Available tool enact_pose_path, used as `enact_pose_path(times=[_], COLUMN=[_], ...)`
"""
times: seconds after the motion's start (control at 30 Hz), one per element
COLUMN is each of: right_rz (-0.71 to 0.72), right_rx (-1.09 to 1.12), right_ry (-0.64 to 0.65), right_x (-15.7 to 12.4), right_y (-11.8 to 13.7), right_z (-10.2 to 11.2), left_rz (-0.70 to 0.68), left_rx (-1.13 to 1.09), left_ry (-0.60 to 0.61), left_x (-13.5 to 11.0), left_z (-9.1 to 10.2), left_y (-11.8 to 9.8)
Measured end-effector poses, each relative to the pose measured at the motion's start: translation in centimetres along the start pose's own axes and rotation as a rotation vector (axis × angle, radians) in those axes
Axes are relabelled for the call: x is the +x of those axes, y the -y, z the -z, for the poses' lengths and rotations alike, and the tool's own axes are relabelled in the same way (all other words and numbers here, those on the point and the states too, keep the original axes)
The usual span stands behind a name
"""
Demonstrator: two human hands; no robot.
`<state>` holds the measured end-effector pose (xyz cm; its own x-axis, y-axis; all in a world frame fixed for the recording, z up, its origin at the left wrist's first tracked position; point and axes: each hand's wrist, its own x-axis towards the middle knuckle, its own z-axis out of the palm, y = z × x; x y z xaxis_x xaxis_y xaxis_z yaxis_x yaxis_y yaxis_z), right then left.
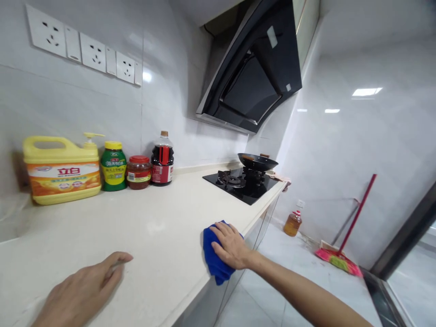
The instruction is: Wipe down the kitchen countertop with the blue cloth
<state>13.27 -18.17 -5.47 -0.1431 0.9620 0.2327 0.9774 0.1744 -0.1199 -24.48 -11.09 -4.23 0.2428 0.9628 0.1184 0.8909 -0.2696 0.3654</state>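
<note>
A blue cloth [215, 261] lies on the white countertop [150, 227] at its front edge, with one end hanging over. My right hand [230, 245] presses down on it, fingers spread across its top. To the left, my left hand [85, 288] is above or on the counter with nothing in it. Its thumb and forefinger point right and a small gap shows between them; the other fingers are mostly hidden.
Along the wall stand a yellow detergent jug [64, 170], a green bottle [113, 168], a red-lidded jar [138, 172] and a dark sauce bottle [162, 159]. A gas stove [250, 193] bears a wok [258, 162] under a range hood [255, 86]. A broom [340, 261] and oil jug [293, 224] are on the floor.
</note>
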Motion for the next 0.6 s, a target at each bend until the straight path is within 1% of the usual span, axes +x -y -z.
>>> enact_pose_path(times=[0.07, 0.13, 0.17, 0.3, 0.4, 0.53, 0.6], right_rz=[0.038, 0.042, 0.019, -0.156, -0.280, -0.457, -0.532], right_rx=[0.036, 0.047, 0.036, -0.043, -0.072, -0.100, -0.106], right_ry=[0.016, 0.033, 0.038, 0.036, 0.029, 0.035, 0.050], right_x=[0.3, 1.4, 2.3, 6.9, 11.0, 16.4, 19.1], right_y=[-1.1, -3.0, -4.1, -8.2, -10.7, -12.9, -13.4], right_z=[0.1, 0.1, 0.1, -0.4, -0.8, -1.3, -1.7], left_rz=[0.016, 0.027, 0.035, 0.054, 0.078, 0.101, 0.096], left_rx=[0.031, 0.035, 0.034, 0.019, 0.003, 0.013, 0.011], left_ry=[0.086, 0.097, 0.102, 0.125, 0.137, 0.156, 0.086], left_x=[-0.3, -0.4, -0.4, -0.3, -0.2, -0.1, 0.0], left_z=[0.1, 0.3, 0.3, 0.4, 0.6, 0.6, 0.2], left_y=[-0.2, -0.3, -0.4, -0.4, -0.6, -0.7, -0.4])
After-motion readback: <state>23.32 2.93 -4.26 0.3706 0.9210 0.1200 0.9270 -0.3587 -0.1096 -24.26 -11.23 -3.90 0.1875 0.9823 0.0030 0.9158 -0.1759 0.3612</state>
